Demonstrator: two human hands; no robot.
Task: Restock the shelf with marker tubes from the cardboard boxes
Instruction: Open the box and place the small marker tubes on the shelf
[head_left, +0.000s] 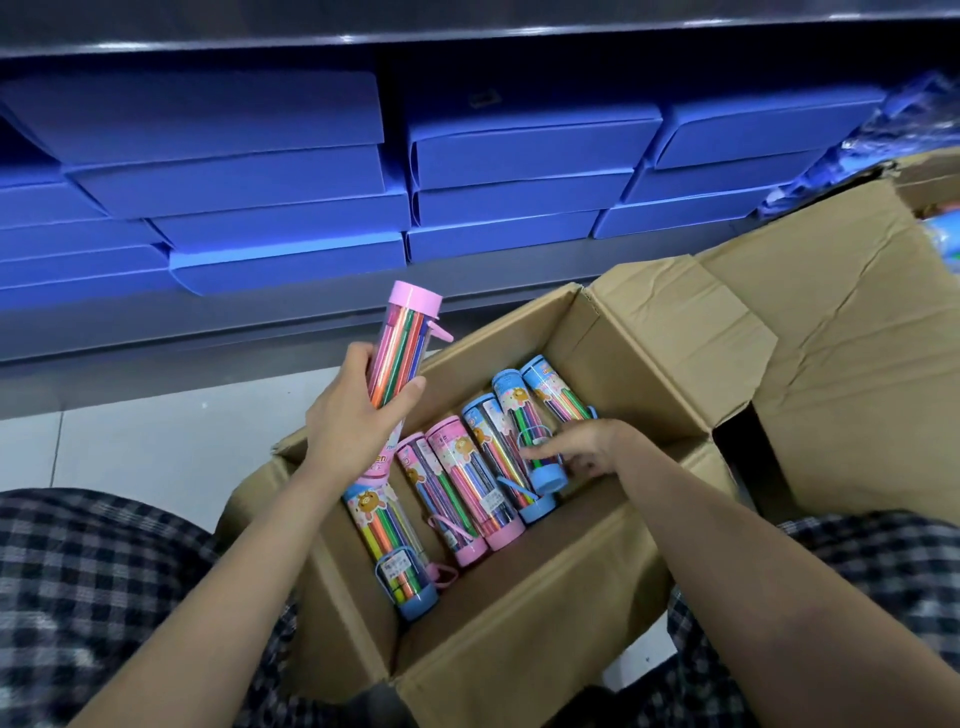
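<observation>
Over my checked trousers (88, 571), my left grip (353, 421) wraps a pink-capped marker tube (402, 348) above the cardboard box (519, 649), while my right grip (587, 449), fingers loosely spread, touches a blue-capped tube (535, 441) inside.

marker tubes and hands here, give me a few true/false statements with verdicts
1. The left hand holds a pink-capped marker tube above the box. True.
2. The right hand is lifting a tube clear of the box. False: it reaches down among the blue-capped tubes lying inside.
3. The open cardboard box is empty. False: several tubes lie in it.
4. The shelf behind holds stacked blue boxes. True.
5. Every tube in the box has a blue cap. False: some are pink-capped tubes.
</observation>
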